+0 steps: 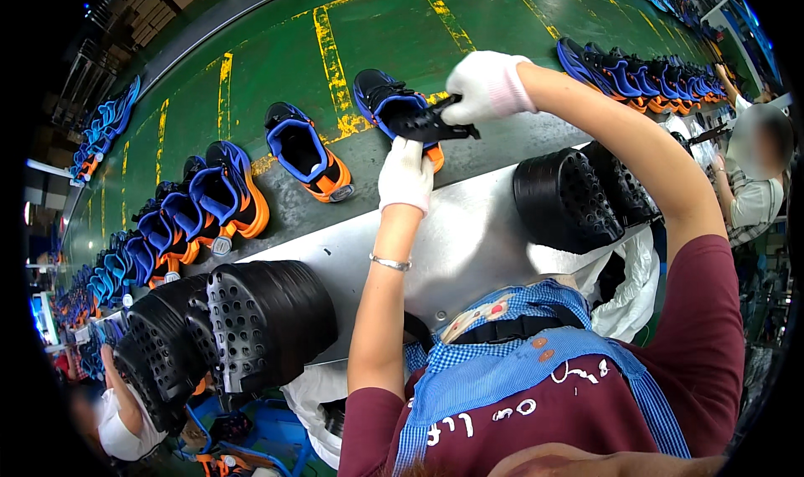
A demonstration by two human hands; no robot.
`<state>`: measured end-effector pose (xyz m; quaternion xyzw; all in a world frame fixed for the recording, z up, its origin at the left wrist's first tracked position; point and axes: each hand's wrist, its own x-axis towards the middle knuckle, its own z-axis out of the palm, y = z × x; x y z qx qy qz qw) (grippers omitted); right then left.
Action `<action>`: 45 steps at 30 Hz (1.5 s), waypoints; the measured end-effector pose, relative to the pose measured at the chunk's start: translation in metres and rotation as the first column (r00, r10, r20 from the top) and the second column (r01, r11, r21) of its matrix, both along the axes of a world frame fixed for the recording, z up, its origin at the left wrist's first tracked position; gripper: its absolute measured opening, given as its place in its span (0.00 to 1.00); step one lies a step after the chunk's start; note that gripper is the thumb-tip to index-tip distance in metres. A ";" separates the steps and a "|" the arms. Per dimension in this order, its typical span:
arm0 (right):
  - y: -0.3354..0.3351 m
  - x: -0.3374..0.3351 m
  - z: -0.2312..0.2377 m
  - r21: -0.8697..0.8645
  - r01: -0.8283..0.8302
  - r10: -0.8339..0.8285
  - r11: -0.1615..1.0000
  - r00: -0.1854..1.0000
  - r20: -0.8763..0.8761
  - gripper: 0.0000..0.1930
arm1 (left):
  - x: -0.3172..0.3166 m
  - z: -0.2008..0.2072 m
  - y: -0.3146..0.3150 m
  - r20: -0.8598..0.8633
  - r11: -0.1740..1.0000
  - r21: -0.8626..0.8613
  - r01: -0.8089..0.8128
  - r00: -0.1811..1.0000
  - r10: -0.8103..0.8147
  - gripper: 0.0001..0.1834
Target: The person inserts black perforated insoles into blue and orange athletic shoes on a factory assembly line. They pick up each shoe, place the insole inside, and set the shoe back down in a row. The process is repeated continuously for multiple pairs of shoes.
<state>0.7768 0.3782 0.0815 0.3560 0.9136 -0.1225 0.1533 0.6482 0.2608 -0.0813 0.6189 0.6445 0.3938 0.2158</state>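
Observation:
My right hand (484, 88), in a white glove, is closed on one end of a black perforated insert (429, 125). The insert slants down to the left across the opening of a blue, black and orange sneaker (374, 86). Gloved too, my left hand (407, 177) has its fingers pressed together at the insert's lower end, beside the sneaker's heel. Its fingertips are partly hidden there. Just left stands another sneaker (303, 150) of the same colours, its opening facing up.
A green conveyor belt (276, 58) with yellow marks carries sneaker rows (226, 190) to the left and right. Stacks of black perforated inserts (272, 326) (565, 199) lie on a metal ledge (456, 226) before me. Co-workers (758, 167) (126, 406) stand at both sides.

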 end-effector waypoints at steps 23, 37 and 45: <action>0.010 -0.083 -0.117 0.067 0.118 -0.108 0.991 0.985 -0.131 0.12 | -0.027 0.019 0.051 -0.097 0.744 -0.651 0.150 0.956 -0.278 0.22; 0.016 -0.062 -0.108 0.120 0.067 -0.049 0.990 0.988 -0.146 0.13 | -0.011 0.017 0.055 -0.024 0.715 -0.688 0.126 0.980 -0.196 0.23; 0.053 0.081 -0.037 0.106 0.132 -0.127 0.986 0.990 -0.055 0.20 | -0.001 0.012 0.032 -0.061 0.842 -0.540 -0.013 0.998 -0.023 0.16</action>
